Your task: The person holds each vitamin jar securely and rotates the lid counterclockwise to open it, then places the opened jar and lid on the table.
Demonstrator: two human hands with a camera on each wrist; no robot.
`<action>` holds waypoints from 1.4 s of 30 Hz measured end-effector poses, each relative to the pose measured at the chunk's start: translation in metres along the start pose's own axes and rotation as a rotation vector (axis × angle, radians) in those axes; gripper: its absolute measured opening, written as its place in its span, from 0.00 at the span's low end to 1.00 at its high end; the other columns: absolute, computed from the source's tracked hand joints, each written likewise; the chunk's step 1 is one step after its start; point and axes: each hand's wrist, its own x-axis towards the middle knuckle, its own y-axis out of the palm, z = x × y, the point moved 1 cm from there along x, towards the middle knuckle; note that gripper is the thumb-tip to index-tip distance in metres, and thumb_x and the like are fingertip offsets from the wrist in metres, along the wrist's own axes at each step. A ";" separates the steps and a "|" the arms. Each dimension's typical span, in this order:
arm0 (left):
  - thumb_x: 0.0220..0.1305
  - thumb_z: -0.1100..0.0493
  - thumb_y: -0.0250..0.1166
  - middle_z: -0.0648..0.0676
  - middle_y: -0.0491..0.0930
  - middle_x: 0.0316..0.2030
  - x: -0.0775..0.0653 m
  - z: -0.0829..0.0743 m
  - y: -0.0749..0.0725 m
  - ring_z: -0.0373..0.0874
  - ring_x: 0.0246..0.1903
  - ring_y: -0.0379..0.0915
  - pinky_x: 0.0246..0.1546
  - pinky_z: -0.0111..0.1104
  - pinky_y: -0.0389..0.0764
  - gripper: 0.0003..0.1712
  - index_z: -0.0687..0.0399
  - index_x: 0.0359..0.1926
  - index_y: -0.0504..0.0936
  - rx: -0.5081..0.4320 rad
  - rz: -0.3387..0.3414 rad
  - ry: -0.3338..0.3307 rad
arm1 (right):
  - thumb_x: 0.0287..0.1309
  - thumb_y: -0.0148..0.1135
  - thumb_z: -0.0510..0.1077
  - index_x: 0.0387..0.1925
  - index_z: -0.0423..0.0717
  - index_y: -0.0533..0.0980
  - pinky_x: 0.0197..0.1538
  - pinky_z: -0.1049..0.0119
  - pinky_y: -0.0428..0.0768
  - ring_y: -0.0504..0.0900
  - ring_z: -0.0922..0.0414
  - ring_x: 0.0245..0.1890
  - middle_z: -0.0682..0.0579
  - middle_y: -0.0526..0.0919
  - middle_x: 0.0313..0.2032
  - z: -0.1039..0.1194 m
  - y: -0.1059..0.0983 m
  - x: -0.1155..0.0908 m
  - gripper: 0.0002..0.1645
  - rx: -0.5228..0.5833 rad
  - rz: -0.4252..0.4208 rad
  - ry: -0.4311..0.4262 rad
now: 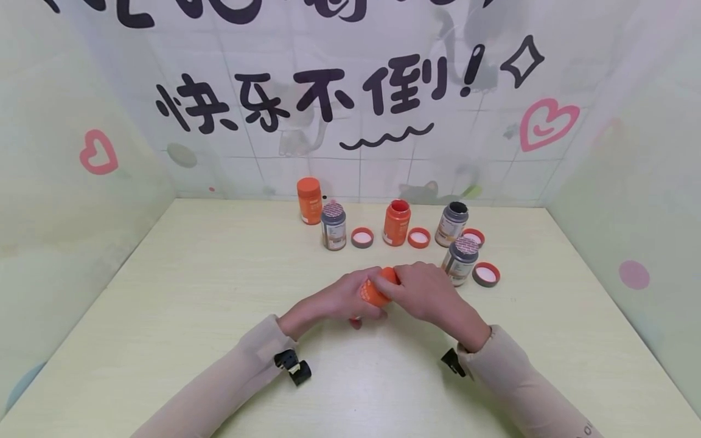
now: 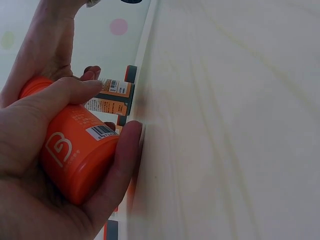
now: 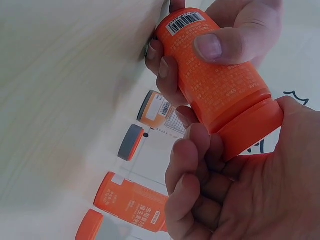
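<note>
Left hand (image 1: 350, 297): fingers and thumb curled round the held bottle's body, closed as far as its width allows.
Right hand (image 1: 424, 291): fingers curled round the cap (image 3: 250, 127), which sits on the held bottle's top end.
Held bottle (image 1: 375, 297): orange, tilted, in the grip between the 2 hands.
Near grey bottle (image 1: 459, 265): upright, just beyond the right hand, patterned seal on top; near loose cap (image 1: 486, 275) just to its right, upturned.
Far grey bottle (image 1: 450, 226): upright, beyond and right of the grip, mouth dark; far loose cap (image 1: 475, 235) partly hidden by the near grey bottle.
Open orange bottle (image 1: 397, 225): upright, straight beyond the grip; middle loose cap (image 1: 418, 238) beside it, upturned.
Left grey bottle (image 1: 334, 234): upright, beyond and left of the grip, seal on; left loose cap (image 1: 362, 238) to its right, upturned.
Capped orange bottle (image 1: 310, 204): upright, farther beyond the grip, to the left.
Table (image 1: 219, 274): pale, below the grip.
Sleeves (image 1: 230, 377): beige, behind both hands.
</note>
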 end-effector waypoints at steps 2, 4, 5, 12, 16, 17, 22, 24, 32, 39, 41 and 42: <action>0.61 0.59 0.74 0.51 0.79 0.50 0.000 0.001 0.000 0.49 0.43 0.79 0.23 0.37 0.86 0.32 0.38 0.64 0.73 0.001 -0.001 0.003 | 0.69 0.48 0.71 0.20 0.52 0.72 0.27 0.65 0.64 0.70 0.56 0.19 0.54 0.68 0.15 0.001 0.000 0.000 0.33 0.002 0.005 -0.001; 0.61 0.58 0.74 0.51 0.79 0.50 0.000 0.001 0.000 0.50 0.43 0.79 0.23 0.37 0.86 0.32 0.38 0.64 0.73 -0.002 0.000 0.005 | 0.69 0.48 0.71 0.20 0.52 0.72 0.27 0.65 0.64 0.70 0.56 0.19 0.54 0.68 0.16 0.001 -0.001 0.000 0.33 0.005 0.004 -0.006; 0.61 0.58 0.74 0.51 0.79 0.50 0.000 0.002 0.000 0.50 0.43 0.79 0.23 0.37 0.86 0.32 0.38 0.64 0.73 -0.003 0.000 0.006 | 0.69 0.48 0.71 0.20 0.52 0.72 0.27 0.65 0.64 0.70 0.56 0.19 0.54 0.68 0.16 0.001 -0.001 0.000 0.33 0.005 0.004 -0.009; 0.62 0.58 0.74 0.52 0.78 0.50 -0.001 0.002 -0.001 0.50 0.42 0.79 0.23 0.36 0.85 0.32 0.38 0.65 0.72 -0.007 0.006 0.019 | 0.69 0.49 0.71 0.22 0.53 0.74 0.28 0.64 0.65 0.72 0.56 0.20 0.54 0.69 0.17 0.001 -0.002 0.000 0.32 0.008 0.008 -0.019; 0.62 0.58 0.74 0.51 0.79 0.50 -0.001 0.001 -0.001 0.50 0.42 0.79 0.23 0.36 0.85 0.33 0.39 0.65 0.72 -0.012 0.007 0.020 | 0.69 0.49 0.71 0.23 0.53 0.74 0.28 0.64 0.65 0.72 0.55 0.21 0.53 0.70 0.17 0.000 -0.002 0.000 0.31 0.013 0.015 -0.015; 0.62 0.58 0.74 0.51 0.79 0.50 -0.001 0.001 -0.001 0.49 0.43 0.79 0.24 0.36 0.86 0.33 0.39 0.65 0.72 -0.013 0.007 0.021 | 0.69 0.49 0.71 0.23 0.53 0.74 0.28 0.64 0.65 0.72 0.55 0.21 0.53 0.70 0.17 0.000 -0.002 0.000 0.31 0.013 0.016 -0.015; 0.62 0.59 0.74 0.52 0.79 0.50 -0.002 0.001 -0.001 0.49 0.41 0.79 0.24 0.37 0.86 0.32 0.40 0.64 0.72 -0.010 0.010 0.026 | 0.69 0.49 0.71 0.23 0.53 0.74 0.28 0.64 0.65 0.72 0.55 0.21 0.54 0.70 0.17 -0.001 -0.002 0.000 0.31 0.014 0.017 -0.024; 0.62 0.59 0.74 0.52 0.79 0.50 -0.002 0.001 -0.001 0.49 0.41 0.79 0.24 0.36 0.86 0.32 0.40 0.64 0.72 -0.008 0.010 0.026 | 0.69 0.49 0.71 0.23 0.53 0.74 0.28 0.64 0.65 0.72 0.55 0.21 0.54 0.69 0.17 -0.001 -0.002 0.000 0.31 0.015 0.018 -0.026; 0.61 0.58 0.74 0.51 0.79 0.50 0.000 0.001 -0.001 0.50 0.42 0.79 0.24 0.36 0.86 0.33 0.38 0.65 0.72 -0.003 0.007 0.011 | 0.69 0.50 0.71 0.26 0.53 0.75 0.28 0.64 0.65 0.73 0.55 0.22 0.53 0.70 0.18 -0.001 -0.003 0.000 0.30 0.030 0.029 -0.029; 0.61 0.58 0.74 0.51 0.79 0.50 0.001 0.001 0.000 0.49 0.41 0.79 0.24 0.36 0.86 0.33 0.38 0.65 0.71 -0.001 0.010 0.015 | 0.69 0.50 0.70 0.32 0.53 0.77 0.29 0.64 0.67 0.74 0.55 0.24 0.53 0.73 0.20 -0.002 -0.003 -0.001 0.28 0.032 0.033 -0.032; 0.61 0.58 0.74 0.51 0.79 0.50 0.001 0.001 0.000 0.49 0.40 0.80 0.24 0.36 0.86 0.33 0.38 0.65 0.71 0.001 0.010 0.018 | 0.69 0.50 0.70 0.32 0.53 0.77 0.29 0.64 0.67 0.74 0.55 0.24 0.53 0.73 0.20 -0.002 -0.003 -0.001 0.28 0.031 0.034 -0.034; 0.61 0.58 0.74 0.51 0.79 0.50 0.001 0.001 -0.001 0.49 0.40 0.80 0.24 0.36 0.86 0.33 0.39 0.65 0.71 0.001 0.011 0.020 | 0.69 0.50 0.70 0.32 0.53 0.77 0.29 0.64 0.67 0.74 0.55 0.23 0.53 0.73 0.20 -0.001 -0.003 -0.001 0.27 0.031 0.034 -0.036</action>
